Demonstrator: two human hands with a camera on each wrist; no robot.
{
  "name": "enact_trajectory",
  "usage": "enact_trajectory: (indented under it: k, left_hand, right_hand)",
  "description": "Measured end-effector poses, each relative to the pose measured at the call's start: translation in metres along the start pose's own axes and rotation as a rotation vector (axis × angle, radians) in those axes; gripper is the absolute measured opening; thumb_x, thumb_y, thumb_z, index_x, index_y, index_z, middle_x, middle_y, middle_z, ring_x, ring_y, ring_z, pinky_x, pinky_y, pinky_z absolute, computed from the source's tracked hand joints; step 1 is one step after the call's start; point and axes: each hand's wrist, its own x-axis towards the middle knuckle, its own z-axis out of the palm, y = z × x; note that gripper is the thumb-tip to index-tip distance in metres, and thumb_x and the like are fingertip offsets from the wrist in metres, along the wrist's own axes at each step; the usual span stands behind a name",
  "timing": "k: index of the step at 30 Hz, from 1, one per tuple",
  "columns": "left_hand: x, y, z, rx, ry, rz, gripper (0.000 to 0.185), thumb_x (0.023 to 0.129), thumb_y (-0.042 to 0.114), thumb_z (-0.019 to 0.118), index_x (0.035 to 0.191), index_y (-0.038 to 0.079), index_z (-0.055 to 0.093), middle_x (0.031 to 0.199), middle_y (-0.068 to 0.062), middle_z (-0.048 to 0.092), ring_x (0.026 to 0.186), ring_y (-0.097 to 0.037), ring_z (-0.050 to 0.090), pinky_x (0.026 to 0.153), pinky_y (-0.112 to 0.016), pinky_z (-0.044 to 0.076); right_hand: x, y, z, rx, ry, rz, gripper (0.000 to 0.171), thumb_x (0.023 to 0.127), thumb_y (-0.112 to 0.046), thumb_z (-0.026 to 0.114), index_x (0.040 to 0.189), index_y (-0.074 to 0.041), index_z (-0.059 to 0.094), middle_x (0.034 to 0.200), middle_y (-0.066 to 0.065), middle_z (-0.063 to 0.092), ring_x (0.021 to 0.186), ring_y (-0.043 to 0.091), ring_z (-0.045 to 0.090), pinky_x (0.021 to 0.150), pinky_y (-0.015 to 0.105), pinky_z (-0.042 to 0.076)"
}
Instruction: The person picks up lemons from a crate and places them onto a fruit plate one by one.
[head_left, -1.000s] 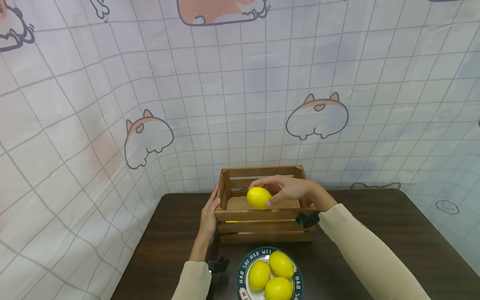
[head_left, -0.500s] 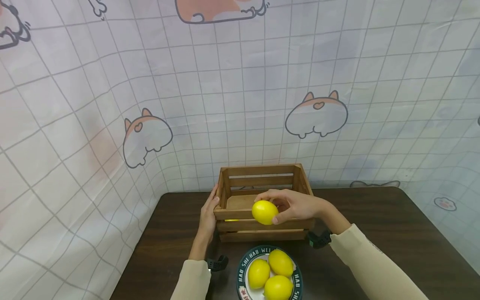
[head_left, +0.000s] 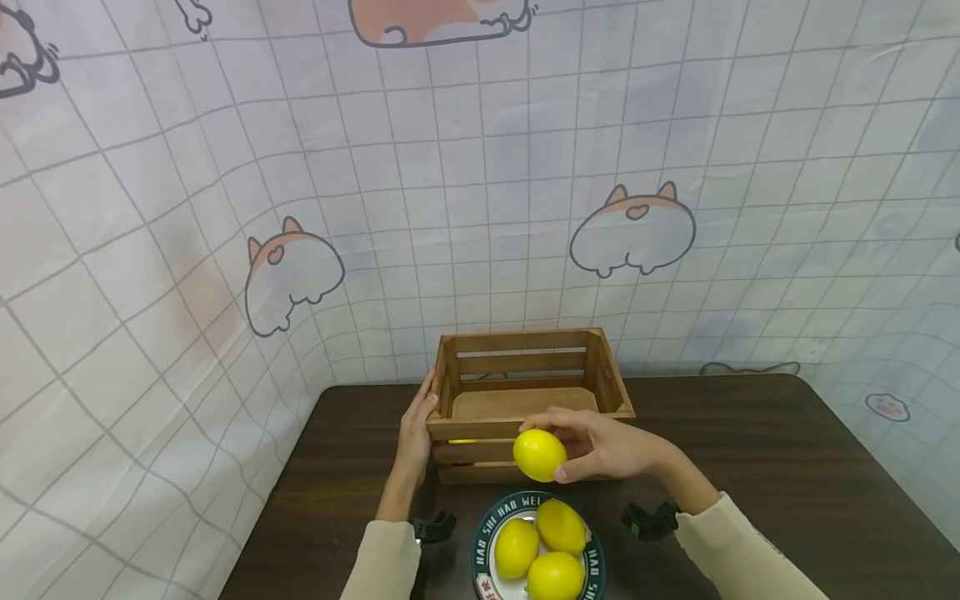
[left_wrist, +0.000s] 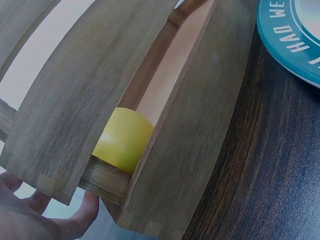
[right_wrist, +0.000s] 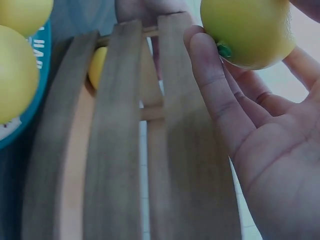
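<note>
Our right hand [head_left: 611, 446] pinches a lemon [head_left: 539, 455] above the plate [head_left: 592, 552] (three already there); our left hand [head_left: 416, 425] braces the crate [head_left: 525, 429]. We should lower gently into a gap.

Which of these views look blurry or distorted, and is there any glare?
Head view: sharp, evenly lit, but wide-angle bending curves the grid backdrop. Left wrist view: crate slats bowed, fairly sharp. Right wrist view: dim and soft, held lemon and fingers blurred. No strong glare anywhere.
</note>
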Motion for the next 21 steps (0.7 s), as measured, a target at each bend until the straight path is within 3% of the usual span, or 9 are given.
enact_trajectory:
  k: [7,13,16,21]
  left_hand:
    - [0.000,0.001,0.000,0.005,-0.013,-0.005,0.053,0.112,0.025,0.035,0.163,0.018,0.027,0.171,0.000,0.022,0.160,-0.026,0.012,0.129,-0.057,0.007]
    - [0.001,0.000,-0.001,0.001,-0.013,-0.014,0.053,0.112,0.025,0.035,0.163,0.020,0.028,0.171,0.003,0.023,0.160,-0.025,0.013,0.129,-0.056,0.008]
    - [0.006,-0.012,-0.002,0.005,-0.002,-0.007,0.052,0.112,0.028,0.036,0.163,0.024,0.029,0.170,0.006,0.024,0.160,-0.023,0.013,0.129,-0.056,0.008]
    - [0.004,-0.009,-0.003,0.011,-0.010,0.002,0.052,0.112,0.029,0.036,0.163,0.025,0.028,0.171,0.006,0.023,0.161,-0.023,0.012,0.129,-0.057,0.006]
  right_hand:
    - [-0.005,0.012,0.014,0.027,0.017,0.014,0.054,0.098,-0.013,0.067,0.148,-0.014,0.046,0.133,0.013,0.052,0.116,0.021,0.060,0.106,0.031,0.052]
    - [-0.005,0.026,0.028,-0.062,0.059,0.021,0.056,0.098,-0.015,0.069,0.149,-0.014,0.046,0.128,0.010,0.053,0.113,0.016,0.060,0.102,0.032,0.054]
    - [-0.004,0.033,0.035,-0.092,0.081,0.046,0.057,0.098,-0.017,0.069,0.150,-0.013,0.046,0.129,0.008,0.054,0.114,0.016,0.059,0.102,0.031,0.054]
    - [-0.003,0.045,0.046,-0.133,0.111,0.100,0.060,0.098,-0.022,0.070,0.152,-0.015,0.046,0.132,0.005,0.054,0.116,0.016,0.058,0.104,0.032,0.053]
